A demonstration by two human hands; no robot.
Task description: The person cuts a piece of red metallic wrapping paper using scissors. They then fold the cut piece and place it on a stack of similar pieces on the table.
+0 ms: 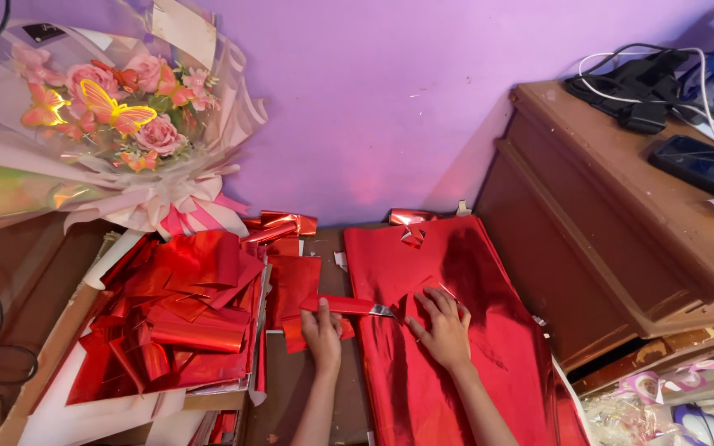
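Note:
My left hand (322, 331) grips a red-handled cutter (349, 306) whose small metal blade points right toward a large sheet of shiny red foil paper (473, 330) spread on the floor. My right hand (442, 329) lies flat on that sheet with its fingers spread, pressing it down just right of the blade. A smaller cut piece of red foil (293, 285) lies beside my left hand.
A heap of cut red foil pieces (179, 318) fills a cardboard tray at the left. A wrapped flower bouquet (109, 116) leans on the purple wall. A brown wooden cabinet (621, 223) stands at the right, with a phone (704, 165) and cables on top.

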